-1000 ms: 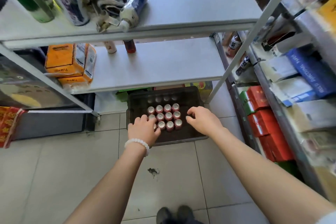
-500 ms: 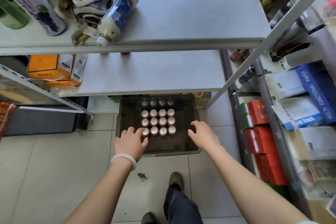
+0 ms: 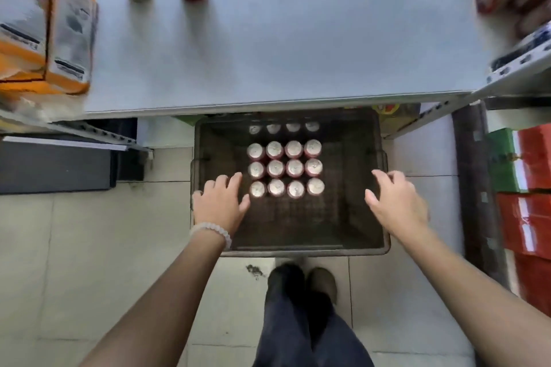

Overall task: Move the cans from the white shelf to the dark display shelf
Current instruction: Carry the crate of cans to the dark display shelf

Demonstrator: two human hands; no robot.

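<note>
Cans [image 3: 285, 168] upright — tops skyward

Both hands, L [image 3: 222, 205] & R [image 3: 396, 202], spread above dark crate [image 3: 351, 235] w/ upright cans [image 3: 285, 168], under white shelf [image 3: 283, 39].

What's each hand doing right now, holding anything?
Left hand: open, fingers spread over the crate's left rim, holding nothing.
Right hand: open, fingers spread above the crate's right side, holding nothing.

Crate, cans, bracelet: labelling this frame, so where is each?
crate [image 3: 385, 243], head view, near right corner of rim.
cans [image 3: 275, 168], head view, top of a middle-row can.
bracelet [image 3: 212, 229], head view, beads on left wrist.
</note>
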